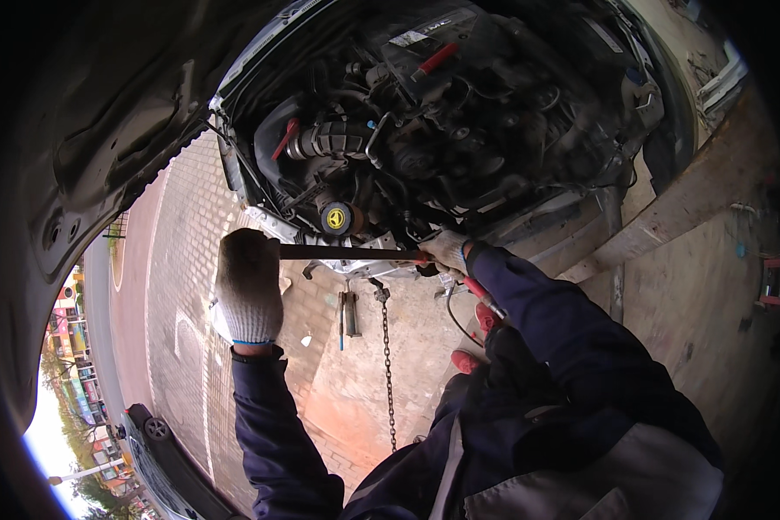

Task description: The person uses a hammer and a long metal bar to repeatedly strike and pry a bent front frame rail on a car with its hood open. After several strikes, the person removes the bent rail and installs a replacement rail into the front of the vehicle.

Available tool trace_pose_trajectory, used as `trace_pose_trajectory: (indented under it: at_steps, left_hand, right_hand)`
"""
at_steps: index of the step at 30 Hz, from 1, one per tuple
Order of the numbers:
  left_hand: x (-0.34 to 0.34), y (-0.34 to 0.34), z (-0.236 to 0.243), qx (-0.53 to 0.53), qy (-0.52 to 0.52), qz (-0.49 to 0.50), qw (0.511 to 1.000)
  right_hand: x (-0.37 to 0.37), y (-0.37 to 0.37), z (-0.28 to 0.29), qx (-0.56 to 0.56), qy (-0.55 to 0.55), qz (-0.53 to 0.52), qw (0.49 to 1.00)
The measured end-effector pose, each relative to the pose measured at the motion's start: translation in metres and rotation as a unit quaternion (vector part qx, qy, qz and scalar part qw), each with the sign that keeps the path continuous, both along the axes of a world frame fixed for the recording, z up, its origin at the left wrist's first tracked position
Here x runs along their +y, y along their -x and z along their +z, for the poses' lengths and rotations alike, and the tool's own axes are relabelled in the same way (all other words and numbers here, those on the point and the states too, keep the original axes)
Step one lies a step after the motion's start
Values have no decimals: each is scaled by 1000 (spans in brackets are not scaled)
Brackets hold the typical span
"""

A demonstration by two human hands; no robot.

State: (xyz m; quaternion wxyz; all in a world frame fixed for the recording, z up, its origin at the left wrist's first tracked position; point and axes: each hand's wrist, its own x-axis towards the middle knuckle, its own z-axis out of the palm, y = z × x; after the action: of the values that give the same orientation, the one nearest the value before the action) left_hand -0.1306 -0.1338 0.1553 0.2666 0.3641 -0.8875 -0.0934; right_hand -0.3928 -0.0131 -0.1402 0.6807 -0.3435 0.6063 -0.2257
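Observation:
My left hand [250, 286], in a whitish knit glove, is closed around the left end of a long dark bar [347, 252]. The bar lies level across the front edge of a car's engine bay, and its right end looks reddish. At that end is my gloved right hand [447, 250], its fingers curled; what they grip is partly hidden. Below the right wrist sticks out a red rod-like piece with a metal fitting [487, 299], close to a thin dark hose [452, 316]. Just beyond the bar sits a round black cap with a yellow face [341, 218].
A raised hood [121, 130] fills the left. Red-handled tools [438, 61] lie on the engine. A chain [387, 364] runs down from the car's front, beside a grey cylinder and a blue rod [341, 321] on the floor. A rusty beam [685, 195] slants at right.

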Motion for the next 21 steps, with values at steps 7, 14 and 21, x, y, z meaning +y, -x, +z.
trace_pose_trajectory:
  at_steps: [7, 14, 21]
  left_hand:
    - [72, -16, 13, 56, -60, 114, 990]
    - [73, 1, 55, -320, 35, 55, 945]
    - [94, -18, 42, -354, 45, 50, 933]
  right_hand:
    - [4, -9, -28, -38, 56, -140, 988]
    - [7, -18, -35, 26, 127, -175, 976]
    - [12, -23, -27, 127, 109, -182, 969]
